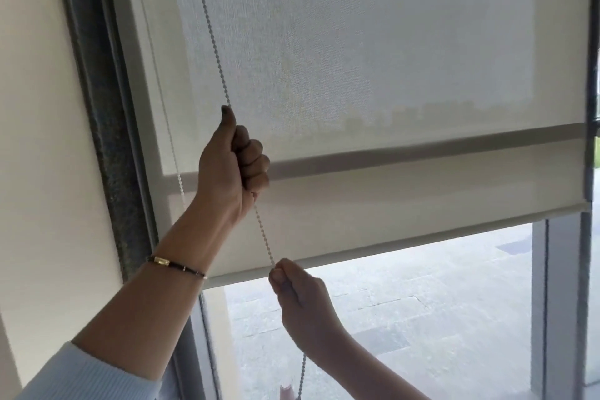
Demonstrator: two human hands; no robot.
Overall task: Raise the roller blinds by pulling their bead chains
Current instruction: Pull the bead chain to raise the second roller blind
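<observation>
A cream roller blind (389, 201) hangs in front of a sheerer blind (357, 52), whose grey bottom bar (422, 153) shows through it. The cream blind's bottom rail (406, 245) sits about two thirds down the window. A white bead chain (211, 36) runs down from the top of the frame. My left hand (233, 166) grips this chain in a fist, thumb up. Lower down, my right hand (298, 299) pinches the same chain, which continues below it (302, 377). A second strand (177, 169) hangs near the left frame.
A dark grey window frame (107, 107) and a cream wall (39, 140) stand at the left. Below the blinds, bare glass shows grey paving outside (406, 318). A vertical mullion (558, 302) stands at the right. My left wrist wears a dark bracelet (175, 265).
</observation>
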